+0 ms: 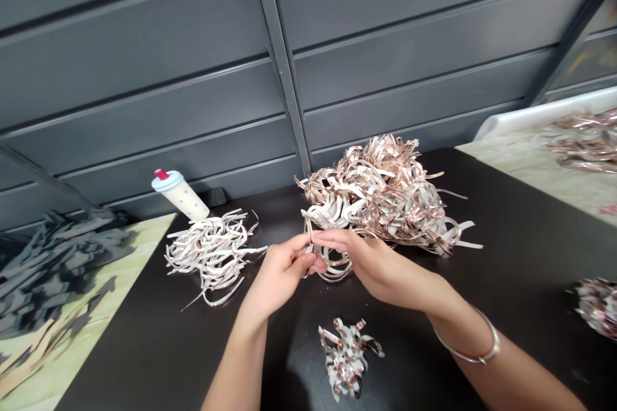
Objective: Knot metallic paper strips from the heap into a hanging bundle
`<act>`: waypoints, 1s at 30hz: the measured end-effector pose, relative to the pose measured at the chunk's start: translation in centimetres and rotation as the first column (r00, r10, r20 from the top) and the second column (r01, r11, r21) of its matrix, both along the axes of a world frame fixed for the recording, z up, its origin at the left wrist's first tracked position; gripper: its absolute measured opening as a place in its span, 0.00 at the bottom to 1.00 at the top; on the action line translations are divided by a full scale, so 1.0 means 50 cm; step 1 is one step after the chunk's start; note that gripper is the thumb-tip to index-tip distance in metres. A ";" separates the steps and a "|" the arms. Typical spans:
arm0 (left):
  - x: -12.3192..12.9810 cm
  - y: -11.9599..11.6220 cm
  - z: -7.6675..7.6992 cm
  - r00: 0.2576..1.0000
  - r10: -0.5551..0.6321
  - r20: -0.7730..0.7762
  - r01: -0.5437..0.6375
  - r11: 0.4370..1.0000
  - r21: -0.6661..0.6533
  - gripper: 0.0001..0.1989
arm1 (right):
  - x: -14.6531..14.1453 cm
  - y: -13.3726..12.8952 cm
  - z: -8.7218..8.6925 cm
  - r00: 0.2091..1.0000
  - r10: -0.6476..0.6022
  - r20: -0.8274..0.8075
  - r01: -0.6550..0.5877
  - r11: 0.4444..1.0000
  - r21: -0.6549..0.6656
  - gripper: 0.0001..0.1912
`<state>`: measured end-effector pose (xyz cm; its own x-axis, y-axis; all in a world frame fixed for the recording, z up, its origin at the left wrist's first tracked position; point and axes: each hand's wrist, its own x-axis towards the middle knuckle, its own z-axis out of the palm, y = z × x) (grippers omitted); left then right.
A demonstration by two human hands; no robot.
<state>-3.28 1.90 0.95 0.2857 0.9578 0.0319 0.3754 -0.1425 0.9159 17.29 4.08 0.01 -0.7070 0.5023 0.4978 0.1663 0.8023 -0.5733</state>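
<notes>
My left hand (pixel 284 270) is closed, its thumb and fingers pinching a thin pale strip (pixel 308 228) that stands up from the fingertips. Against it from the right comes my right hand (pixel 371 263), fingers pressed together, fingertips at the same strip. Just behind both hands lies a large heap of shiny rose-gold and white strips (pixel 380 192), and some looped strips show beneath my fingers. A smaller pile of pale strips (pixel 212 253) is to the left. Nearer me on the black table (pixel 193 347) sits a small curled bunch (pixel 347 356).
A white cup with a light blue lid (pixel 186 196) leans at the back left, beside a small dark object (pixel 213 197). Grey scraps (pixel 53 270) lie at the far left. Another shiny bunch (pixel 598 308) is at the right edge. Grey panels (pixel 193 90) rise behind.
</notes>
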 end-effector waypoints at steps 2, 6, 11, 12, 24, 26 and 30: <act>-0.002 0.000 0.003 0.997 -0.039 0.065 0.041 0.999 -0.030 0.14 | 0.011 0.006 0.004 1.000 0.021 -0.023 -0.023 0.997 -0.067 0.34; -0.002 -0.002 0.005 0.985 0.000 0.170 0.013 0.997 -0.080 0.16 | 0.031 0.025 0.006 0.978 0.083 -0.192 -0.131 0.958 -0.254 0.25; 0.009 -0.011 0.005 0.991 0.104 0.079 -0.104 0.995 -0.015 0.17 | 0.039 0.039 0.004 0.896 -0.004 -0.445 -0.164 0.927 -0.338 0.18; 0.012 -0.015 0.005 0.993 0.115 0.029 -0.116 0.993 0.033 0.17 | 0.033 0.037 0.004 0.894 -0.061 -0.444 -0.084 0.950 -0.301 0.17; 0.043 -0.033 0.007 0.958 0.058 -0.282 0.016 0.968 0.252 0.11 | -0.051 0.013 -0.028 0.922 -0.333 -0.196 0.351 0.934 0.065 0.11; 0.036 -0.028 0.004 0.978 0.018 -0.207 0.018 0.985 0.173 0.12 | -0.038 0.017 -0.020 0.930 -0.319 -0.183 0.335 0.940 0.061 0.11; 0.028 -0.023 0.002 0.998 -0.038 -0.051 0.039 0.999 0.025 0.14 | -0.019 0.025 -0.007 0.947 -0.248 -0.203 0.262 0.964 0.049 0.09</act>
<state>-1.89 0.76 1.04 0.3243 0.9451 0.0414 0.4151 -0.1815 0.8915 16.33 5.34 -0.33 -0.4468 0.6096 0.6548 0.2632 0.7891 -0.5550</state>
